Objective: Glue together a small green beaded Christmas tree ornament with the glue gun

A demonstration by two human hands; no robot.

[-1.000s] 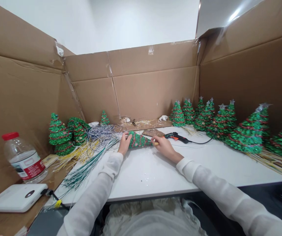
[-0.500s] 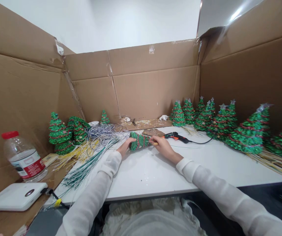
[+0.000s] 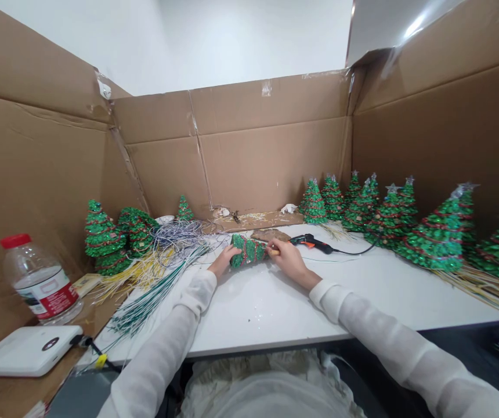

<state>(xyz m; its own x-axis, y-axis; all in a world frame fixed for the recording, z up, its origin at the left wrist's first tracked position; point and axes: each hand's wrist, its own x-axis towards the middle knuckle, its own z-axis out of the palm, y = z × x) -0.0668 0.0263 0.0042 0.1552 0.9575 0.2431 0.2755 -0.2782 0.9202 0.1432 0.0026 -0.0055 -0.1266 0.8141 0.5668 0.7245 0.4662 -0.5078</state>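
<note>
Left hand (image 3: 225,260) clamps tree (image 3: 249,251) by base; right hand (image 3: 290,261) at tip, grip unclear. Light, bristly, I judge; hold base.

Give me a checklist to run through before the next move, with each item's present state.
1. Left hand on the tree's wide end: ok.
2. Right hand at its narrow end: ok.
3. Glue gun lying on the table, out of both hands: ok.
4. Glue gun hot: cannot tell.
5. Wires untangled: not ok, a loose heap beyond the left hand.
6. Bottle upright, capped: ok.
</note>
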